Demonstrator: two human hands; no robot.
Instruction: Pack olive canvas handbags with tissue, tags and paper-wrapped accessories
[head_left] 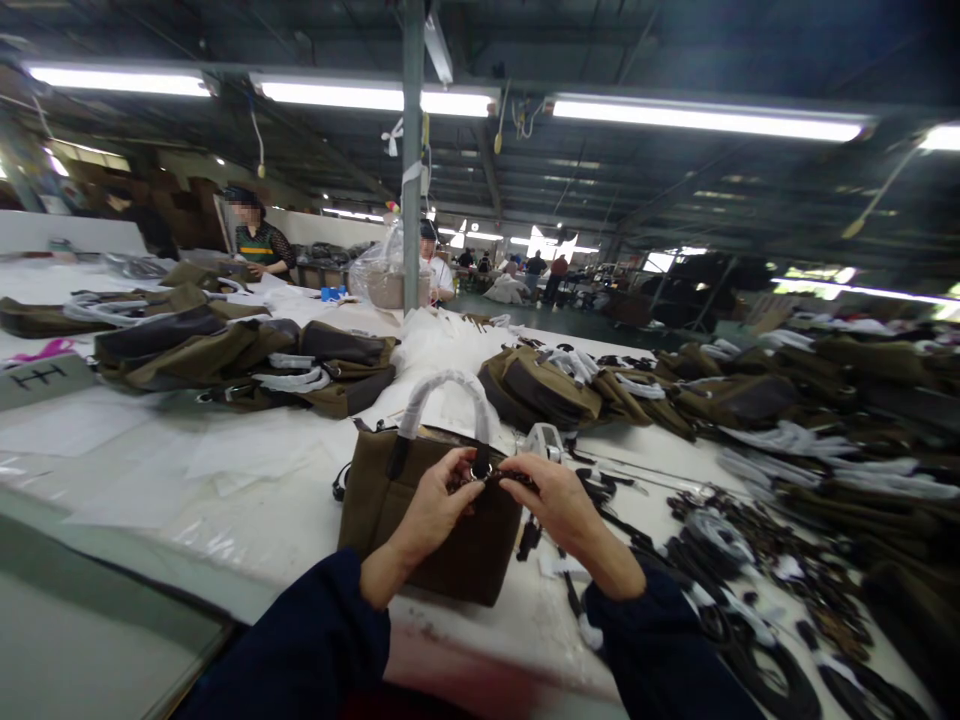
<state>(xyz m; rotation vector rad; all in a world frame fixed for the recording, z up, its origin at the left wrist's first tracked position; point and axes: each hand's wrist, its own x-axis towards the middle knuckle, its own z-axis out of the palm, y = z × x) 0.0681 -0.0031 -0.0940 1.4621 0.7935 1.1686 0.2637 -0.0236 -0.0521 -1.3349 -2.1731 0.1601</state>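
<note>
An olive-brown handbag (431, 540) stands upright on the white table, its arched handle (448, 385) wrapped in clear plastic. At the base of the handle's right end is a metal ring (481, 472). My left hand (433, 505) is closed beside the ring, thumb and fingers pinching a small dark piece against the bag's front. Just right of the ring, my right hand (559, 500) pinches a dark, patterned strip that runs toward the ring. Whether the strip is joined to the ring cannot be made out.
Brown bags lie piled on the table (277, 530) at left (202, 350) and right (547, 385). Dark straps (765, 650) and chains (787, 550) lie at the right. A metal post (412, 200) rises behind; people (259, 240) are further back.
</note>
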